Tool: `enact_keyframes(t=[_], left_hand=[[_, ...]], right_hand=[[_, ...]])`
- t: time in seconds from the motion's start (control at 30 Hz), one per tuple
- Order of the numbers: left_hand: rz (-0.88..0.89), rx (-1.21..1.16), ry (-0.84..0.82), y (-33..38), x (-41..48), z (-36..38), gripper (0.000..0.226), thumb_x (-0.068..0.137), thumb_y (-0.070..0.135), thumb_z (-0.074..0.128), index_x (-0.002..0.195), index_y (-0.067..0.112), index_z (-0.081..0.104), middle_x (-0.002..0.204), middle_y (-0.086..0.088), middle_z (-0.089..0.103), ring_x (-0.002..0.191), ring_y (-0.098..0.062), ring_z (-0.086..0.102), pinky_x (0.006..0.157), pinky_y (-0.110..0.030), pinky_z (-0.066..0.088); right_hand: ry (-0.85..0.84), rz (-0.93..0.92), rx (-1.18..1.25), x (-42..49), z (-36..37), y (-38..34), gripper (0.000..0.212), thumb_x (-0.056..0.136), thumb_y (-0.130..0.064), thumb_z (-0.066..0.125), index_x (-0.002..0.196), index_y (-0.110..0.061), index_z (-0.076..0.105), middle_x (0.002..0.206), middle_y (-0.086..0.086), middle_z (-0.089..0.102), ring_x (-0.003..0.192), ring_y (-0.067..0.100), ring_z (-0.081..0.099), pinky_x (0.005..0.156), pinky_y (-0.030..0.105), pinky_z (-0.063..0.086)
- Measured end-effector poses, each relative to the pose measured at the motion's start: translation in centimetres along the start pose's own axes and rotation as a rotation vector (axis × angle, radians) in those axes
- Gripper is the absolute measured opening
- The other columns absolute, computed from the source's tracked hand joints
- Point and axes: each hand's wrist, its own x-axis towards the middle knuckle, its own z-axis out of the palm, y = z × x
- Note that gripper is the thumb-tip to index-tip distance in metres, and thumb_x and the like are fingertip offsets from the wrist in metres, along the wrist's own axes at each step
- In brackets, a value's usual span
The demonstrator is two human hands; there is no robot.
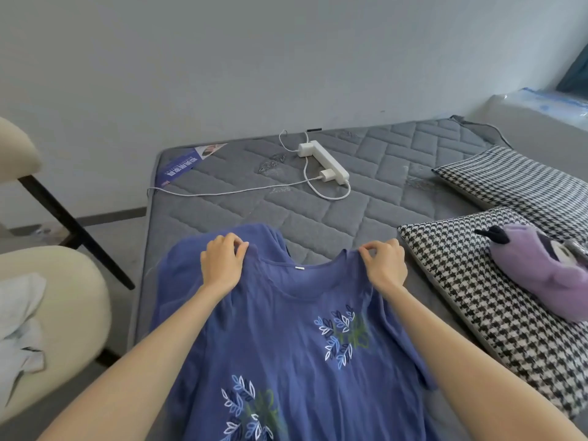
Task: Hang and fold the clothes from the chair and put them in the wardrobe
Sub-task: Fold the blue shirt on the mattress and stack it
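A blue T-shirt (pixel 286 351) with leaf prints hangs spread in front of me over the near part of the grey mattress (pixel 318 218). My left hand (pixel 222 265) pinches its left shoulder by the neckline. My right hand (pixel 385 265) pinches the right shoulder. The collar with a small white tag faces me between the hands. On the left stands the cream chair (pixel 66 313), with a pale grey garment (pixel 19 326) lying on its seat. The wardrobe is out of view.
A white power strip (pixel 324 162) with a plugged charger and cable lies on the far half of the mattress. Two houndstooth pillows (pixel 477 297) lie at the right, the near one bearing a purple plush toy (pixel 541 275). A white wall stands behind.
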Motion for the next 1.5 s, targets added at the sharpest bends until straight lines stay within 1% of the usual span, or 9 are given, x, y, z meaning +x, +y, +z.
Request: enact_keyframes(t=[0.23, 0.47, 0.67, 0.83, 1.07, 1.2, 1.3, 1.4, 1.5], left_hand=[[0.248, 0.067, 0.157, 1.8, -3.7, -0.3, 0.023, 0.095, 0.026, 0.056, 0.116, 0.017, 0.058, 0.123, -0.009, 0.046, 0.111, -0.028, 0.043, 0.096, -0.043, 0.032], [0.416, 0.068, 0.014, 2.7, -10.8, 0.8, 0.011, 0.093, 0.022, 0.06, 0.103, 0.021, 0.063, 0.106, -0.002, 0.055, 0.098, -0.027, 0.048, 0.079, -0.037, 0.035], [0.402, -0.023, -0.327, 1.4, -16.8, -0.2, 0.017, 0.099, 0.03, 0.048, 0.108, 0.023, 0.06, 0.097, 0.007, 0.053, 0.098, -0.019, 0.043, 0.086, -0.033, 0.041], [0.442, -0.06, -0.774, -0.2, -21.5, -1.8, 0.023, 0.09, 0.044, 0.06, 0.108, 0.031, 0.062, 0.099, 0.013, 0.056, 0.098, -0.013, 0.041, 0.086, -0.023, 0.035], [0.524, 0.294, -1.028, -3.5, -26.1, -3.7, 0.078, 0.057, 0.064, 0.078, 0.125, 0.045, 0.046, 0.124, 0.015, 0.046, 0.115, -0.013, 0.032, 0.1, -0.034, 0.028], [0.586, 0.295, -0.933, -5.4, -27.0, -3.5, 0.061, 0.065, 0.039, 0.08, 0.119, 0.035, 0.052, 0.119, 0.013, 0.05, 0.11, -0.013, 0.042, 0.095, -0.03, 0.036], [0.52, 0.113, -0.809, -6.0, -27.0, -3.7, 0.011, 0.084, 0.023, 0.066, 0.094, 0.025, 0.061, 0.099, 0.008, 0.062, 0.095, -0.014, 0.055, 0.083, -0.031, 0.043], [0.382, -0.047, -0.742, -6.4, -26.6, -4.6, 0.022, 0.091, 0.016, 0.06, 0.075, 0.028, 0.053, 0.073, 0.007, 0.058, 0.068, -0.004, 0.05, 0.067, -0.019, 0.037], [0.26, -0.163, -0.544, -7.1, -25.6, -5.1, 0.013, 0.092, 0.016, 0.06, 0.08, 0.018, 0.06, 0.07, 0.002, 0.057, 0.069, -0.013, 0.051, 0.062, -0.022, 0.035]], right_hand=[[-0.122, -0.142, 0.098, -3.0, 1.4, 0.2, 0.021, 0.094, -0.023, 0.056, 0.112, -0.018, 0.064, 0.112, 0.011, 0.056, 0.11, 0.03, 0.049, 0.089, 0.041, 0.045], [-0.368, -0.277, 0.065, -9.6, 2.1, 2.1, 0.016, 0.092, -0.02, 0.056, 0.104, -0.024, 0.065, 0.096, -0.003, 0.057, 0.093, 0.017, 0.057, 0.078, 0.037, 0.048], [-0.515, -0.263, 0.078, -14.5, 0.8, 4.1, 0.01, 0.09, -0.02, 0.056, 0.093, -0.028, 0.062, 0.084, -0.007, 0.06, 0.08, 0.011, 0.056, 0.077, 0.033, 0.047], [-0.741, -0.318, 0.114, -19.8, -1.2, 4.9, 0.005, 0.088, -0.02, 0.061, 0.091, -0.021, 0.066, 0.077, -0.008, 0.061, 0.067, 0.003, 0.051, 0.066, 0.01, 0.04], [-1.089, -0.505, -0.13, -26.8, -2.6, 7.0, 0.034, 0.069, -0.05, 0.08, 0.095, -0.035, 0.063, 0.093, -0.01, 0.058, 0.091, 0.007, 0.049, 0.088, 0.028, 0.041], [-1.002, -0.705, -0.386, -28.8, -2.4, 8.3, 0.06, 0.059, -0.056, 0.083, 0.109, -0.036, 0.056, 0.106, -0.01, 0.038, 0.1, 0.014, 0.031, 0.09, 0.029, 0.029], [-0.918, -0.751, -0.416, -29.3, -2.1, 8.4, 0.038, 0.067, -0.039, 0.079, 0.1, -0.034, 0.062, 0.105, -0.012, 0.038, 0.1, 0.014, 0.032, 0.088, 0.03, 0.031], [-0.903, -0.687, -0.338, -28.7, -2.6, 8.0, 0.005, 0.081, -0.029, 0.067, 0.086, -0.03, 0.067, 0.095, -0.016, 0.05, 0.092, 0.008, 0.04, 0.083, 0.028, 0.037], [-0.822, -0.493, -0.244, -26.7, -3.5, 7.7, 0.005, 0.088, -0.023, 0.06, 0.087, -0.026, 0.061, 0.092, -0.012, 0.061, 0.089, 0.01, 0.054, 0.074, 0.028, 0.039]])
